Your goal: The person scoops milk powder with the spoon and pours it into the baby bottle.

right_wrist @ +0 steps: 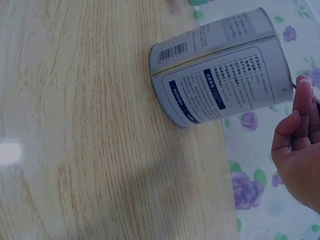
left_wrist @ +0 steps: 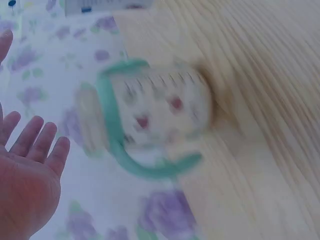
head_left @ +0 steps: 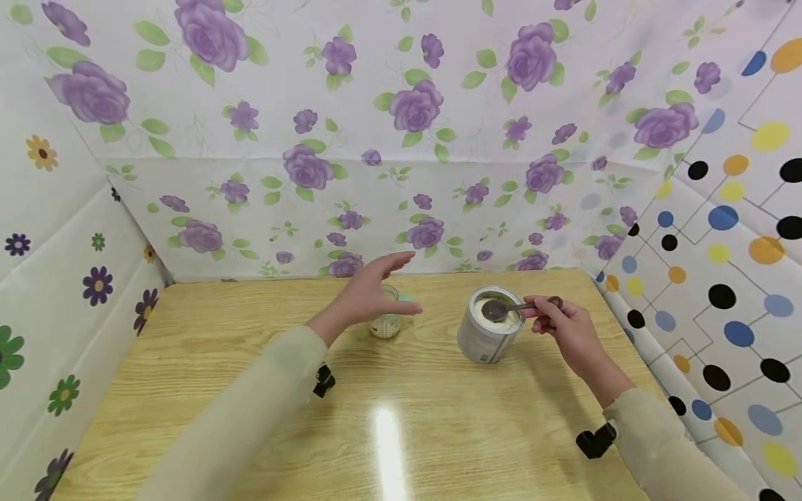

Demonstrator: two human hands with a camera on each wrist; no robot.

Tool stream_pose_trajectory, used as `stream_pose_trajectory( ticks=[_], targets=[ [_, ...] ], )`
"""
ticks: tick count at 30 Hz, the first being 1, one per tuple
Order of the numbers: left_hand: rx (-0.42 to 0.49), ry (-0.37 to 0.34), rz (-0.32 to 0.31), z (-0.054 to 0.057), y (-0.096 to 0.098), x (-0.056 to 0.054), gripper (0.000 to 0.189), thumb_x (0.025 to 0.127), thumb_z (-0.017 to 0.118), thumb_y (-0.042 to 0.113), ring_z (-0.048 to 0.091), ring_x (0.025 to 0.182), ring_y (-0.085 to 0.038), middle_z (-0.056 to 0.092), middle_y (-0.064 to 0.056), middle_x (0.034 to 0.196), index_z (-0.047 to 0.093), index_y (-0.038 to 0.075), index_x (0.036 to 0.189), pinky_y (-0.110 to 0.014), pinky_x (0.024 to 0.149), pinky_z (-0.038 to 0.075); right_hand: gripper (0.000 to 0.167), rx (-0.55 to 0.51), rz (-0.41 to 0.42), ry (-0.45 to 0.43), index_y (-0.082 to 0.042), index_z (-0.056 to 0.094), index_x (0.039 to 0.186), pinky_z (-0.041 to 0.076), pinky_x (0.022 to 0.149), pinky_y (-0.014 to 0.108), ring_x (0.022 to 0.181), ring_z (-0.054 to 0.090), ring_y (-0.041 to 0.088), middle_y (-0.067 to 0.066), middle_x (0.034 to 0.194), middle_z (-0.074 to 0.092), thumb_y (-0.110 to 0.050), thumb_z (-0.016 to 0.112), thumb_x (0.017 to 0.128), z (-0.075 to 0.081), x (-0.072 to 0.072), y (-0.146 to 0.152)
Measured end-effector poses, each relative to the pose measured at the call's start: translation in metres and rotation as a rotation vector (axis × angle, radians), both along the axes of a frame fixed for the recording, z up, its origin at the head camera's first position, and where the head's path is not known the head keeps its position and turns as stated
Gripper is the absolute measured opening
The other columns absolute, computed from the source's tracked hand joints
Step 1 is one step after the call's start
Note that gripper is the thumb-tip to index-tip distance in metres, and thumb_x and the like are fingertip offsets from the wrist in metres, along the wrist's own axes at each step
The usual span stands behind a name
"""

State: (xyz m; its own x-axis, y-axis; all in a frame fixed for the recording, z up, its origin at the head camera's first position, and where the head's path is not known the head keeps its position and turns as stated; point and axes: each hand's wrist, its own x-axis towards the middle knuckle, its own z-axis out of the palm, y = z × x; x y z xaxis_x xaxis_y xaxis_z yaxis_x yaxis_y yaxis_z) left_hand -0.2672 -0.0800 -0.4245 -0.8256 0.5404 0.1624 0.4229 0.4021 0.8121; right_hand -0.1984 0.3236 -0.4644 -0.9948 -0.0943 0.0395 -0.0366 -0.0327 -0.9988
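Observation:
A small clear baby bottle point(head_left: 385, 326) with green handles, measuring marks and small red prints stands near the back of the table. My left hand point(head_left: 370, 296) is beside it, thumb and fingers spread apart in a wide curve, gripping nothing. In the left wrist view the bottle point(left_wrist: 162, 107) is blurred, with a gap between it and the fingers. To the right stands a grey can point(head_left: 481, 341) of pale powder point(head_left: 509, 323). My right hand point(head_left: 567, 334) pinches a dark spoon point(head_left: 496, 311) by its handle, the bowl over the powder inside the can's rim.
The wooden table point(head_left: 438, 424) ends at the back against a wall of flowered cloth point(head_left: 376, 209). Dotted cloth point(head_left: 727, 278) borders the right side, and daisy-patterned cloth point(head_left: 69, 306) the left. Black wrist devices sit under both forearms.

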Motion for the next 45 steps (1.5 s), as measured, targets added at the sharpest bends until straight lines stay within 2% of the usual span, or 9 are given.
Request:
stream_pose_trajectory(
  ticks=[4, 10, 15, 21, 27, 31, 36, 41, 45],
  targets=[
    [-0.026, 0.005, -0.034, 0.004, 0.027, 0.001, 0.103, 0.085, 0.093, 0.043, 0.04, 0.155, -0.026, 0.042, -0.004, 0.169, 0.036, 0.025, 0.168, -0.046, 0.126, 0.034, 0.05, 0.025, -0.007, 0.01, 0.015, 0.062, 0.136, 0.058, 0.076, 0.025, 0.075, 0.066, 0.012, -0.001, 0.101, 0.081, -0.029, 0.057, 0.113, 0.001, 0.0, 0.001],
    [-0.03, -0.05, -0.056, -0.001, 0.06, 0.007, 0.109, 0.081, 0.095, 0.044, 0.039, 0.155, -0.026, 0.04, -0.002, 0.17, 0.033, 0.027, 0.17, -0.05, 0.125, 0.035, 0.051, 0.063, -0.016, 0.023, 0.015, 0.062, 0.137, 0.057, 0.072, 0.023, 0.074, 0.066, 0.012, -0.002, 0.1, 0.081, -0.029, 0.058, 0.113, 0.0, 0.001, 0.003],
    [-0.035, -0.091, -0.049, -0.012, 0.081, 0.013, 0.112, 0.08, 0.096, 0.042, 0.04, 0.155, -0.028, 0.041, -0.005, 0.17, 0.032, 0.024, 0.17, -0.054, 0.122, 0.038, 0.051, 0.085, -0.025, 0.035, 0.016, 0.062, 0.137, 0.058, 0.072, 0.023, 0.073, 0.067, 0.011, -0.002, 0.1, 0.082, -0.029, 0.059, 0.112, 0.0, 0.003, 0.003],
    [-0.013, -0.144, -0.02, -0.033, 0.101, 0.018, 0.115, 0.08, 0.097, 0.043, 0.041, 0.155, -0.026, 0.041, -0.003, 0.17, 0.03, 0.022, 0.171, -0.052, 0.122, 0.039, 0.052, 0.138, -0.027, 0.064, 0.016, 0.062, 0.137, 0.057, 0.071, 0.023, 0.074, 0.066, 0.011, -0.001, 0.101, 0.082, -0.029, 0.06, 0.112, 0.004, 0.005, 0.0],
    [0.002, -0.155, 0.018, -0.053, 0.117, 0.022, 0.117, 0.08, 0.096, 0.048, 0.042, 0.154, -0.027, 0.04, -0.006, 0.17, 0.026, 0.028, 0.172, -0.054, 0.12, 0.041, 0.049, 0.218, -0.041, 0.097, 0.014, 0.067, 0.132, 0.057, 0.071, 0.026, 0.074, 0.066, 0.013, 0.001, 0.102, 0.082, -0.03, 0.06, 0.112, 0.006, 0.009, -0.003],
    [0.025, -0.167, 0.041, -0.061, 0.123, 0.023, 0.119, 0.08, 0.096, 0.047, 0.041, 0.154, -0.027, 0.039, -0.005, 0.171, 0.024, 0.027, 0.172, -0.055, 0.121, 0.04, 0.046, 0.277, -0.062, 0.122, 0.011, 0.069, 0.132, 0.057, 0.071, 0.027, 0.073, 0.067, 0.015, 0.001, 0.104, 0.082, -0.03, 0.058, 0.113, 0.006, 0.012, -0.005],
    [0.058, -0.185, 0.056, -0.072, 0.131, 0.023, 0.119, 0.08, 0.096, 0.046, 0.042, 0.154, -0.026, 0.041, -0.002, 0.169, 0.025, 0.025, 0.172, -0.054, 0.121, 0.04, 0.043, 0.319, -0.072, 0.168, 0.011, 0.07, 0.13, 0.056, 0.071, 0.027, 0.073, 0.067, 0.018, 0.007, 0.112, 0.081, -0.027, 0.056, 0.114, 0.007, 0.015, -0.009],
    [0.106, -0.187, 0.049, -0.077, 0.137, 0.023, 0.112, 0.081, 0.096, 0.043, 0.049, 0.147, -0.022, 0.049, 0.002, 0.163, 0.031, 0.024, 0.17, -0.051, 0.118, 0.044, 0.043, 0.361, -0.092, 0.197, 0.008, 0.07, 0.134, 0.055, 0.068, 0.027, 0.073, 0.067, 0.022, 0.01, 0.108, 0.081, -0.028, 0.057, 0.114, 0.007, 0.015, -0.012],
    [0.139, -0.186, 0.046, -0.08, 0.14, 0.023, 0.104, 0.082, 0.096, 0.04, 0.055, 0.139, -0.018, 0.054, 0.006, 0.156, 0.038, 0.025, 0.167, -0.046, 0.113, 0.049, 0.045, 0.389, -0.087, 0.191, 0.007, 0.069, 0.135, 0.057, 0.071, 0.028, 0.074, 0.066, 0.024, 0.011, 0.109, 0.08, -0.031, 0.057, 0.113, 0.007, 0.011, -0.014]
  ],
)
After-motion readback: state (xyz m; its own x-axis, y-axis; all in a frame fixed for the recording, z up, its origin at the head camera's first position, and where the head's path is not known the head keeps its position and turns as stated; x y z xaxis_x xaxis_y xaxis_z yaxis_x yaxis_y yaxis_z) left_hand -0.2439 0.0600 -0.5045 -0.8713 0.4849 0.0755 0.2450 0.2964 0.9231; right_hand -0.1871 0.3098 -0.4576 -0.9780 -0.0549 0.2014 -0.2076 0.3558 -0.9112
